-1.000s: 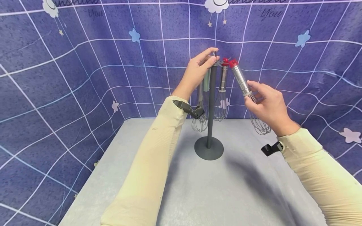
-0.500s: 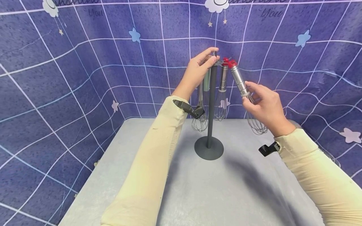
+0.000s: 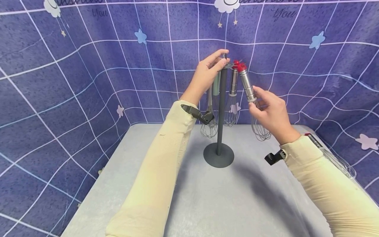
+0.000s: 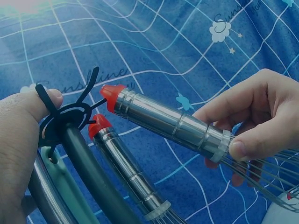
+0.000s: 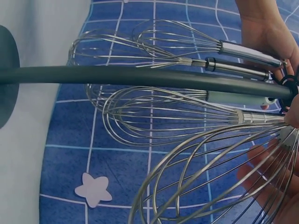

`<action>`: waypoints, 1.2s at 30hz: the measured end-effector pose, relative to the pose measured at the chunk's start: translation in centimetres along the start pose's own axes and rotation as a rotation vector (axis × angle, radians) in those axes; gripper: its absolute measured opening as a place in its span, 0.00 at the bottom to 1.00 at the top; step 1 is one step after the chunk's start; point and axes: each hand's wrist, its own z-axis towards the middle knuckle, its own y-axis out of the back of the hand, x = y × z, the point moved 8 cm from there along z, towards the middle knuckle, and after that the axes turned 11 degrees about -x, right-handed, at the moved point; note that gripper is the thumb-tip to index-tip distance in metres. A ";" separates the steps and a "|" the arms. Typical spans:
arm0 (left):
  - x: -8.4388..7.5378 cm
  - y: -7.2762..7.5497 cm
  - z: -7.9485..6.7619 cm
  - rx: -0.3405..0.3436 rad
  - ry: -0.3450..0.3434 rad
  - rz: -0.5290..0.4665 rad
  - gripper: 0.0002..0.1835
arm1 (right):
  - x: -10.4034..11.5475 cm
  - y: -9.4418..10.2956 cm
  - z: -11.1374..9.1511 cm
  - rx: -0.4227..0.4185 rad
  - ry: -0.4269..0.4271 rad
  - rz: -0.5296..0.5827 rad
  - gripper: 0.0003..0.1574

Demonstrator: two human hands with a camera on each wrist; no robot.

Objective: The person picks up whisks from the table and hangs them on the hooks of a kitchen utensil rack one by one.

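My left hand (image 3: 208,74) holds the top of a dark grey utensil stand (image 3: 221,115), thumb and fingers at its top loop. With thumb and fingers, my right hand (image 3: 273,113) pinches a steel whisk (image 4: 161,119) where handle meets wires. This whisk slants, its red-capped end up at a hook (image 4: 99,103) of the stand; whether the hook passes through the cap I cannot tell. Another red-capped whisk (image 3: 233,85) hangs just beside it. A green-handled whisk (image 3: 216,86) and steel-handled whisks (image 5: 250,53) hang on the stand's far and left side, partly hidden.
The stand's round base (image 3: 211,158) rests on a pale grey table (image 3: 189,200). At the table's right edge lies another red-ended whisk (image 3: 337,159), partly behind my right sleeve. A blue gridded curtain (image 3: 165,85) hangs behind and at both sides.
My right hand has moved left with the whisk, bringing its red end closer to the stand's hook. The whisk at the right edge has come into view. My left hand has stayed still.
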 end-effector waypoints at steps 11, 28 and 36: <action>0.0 0.0 -0.2 0.005 0.015 0.015 0.20 | -0.5 -1.7 -0.8 0.018 -0.091 0.031 0.36; -0.2 0.1 -0.5 0.002 0.014 0.022 0.20 | -1.2 -4.0 -2.1 0.009 -0.251 0.141 0.37; -1.8 0.2 -1.5 0.003 0.005 0.044 0.20 | -1.6 -4.6 -2.9 0.045 -0.271 0.173 0.42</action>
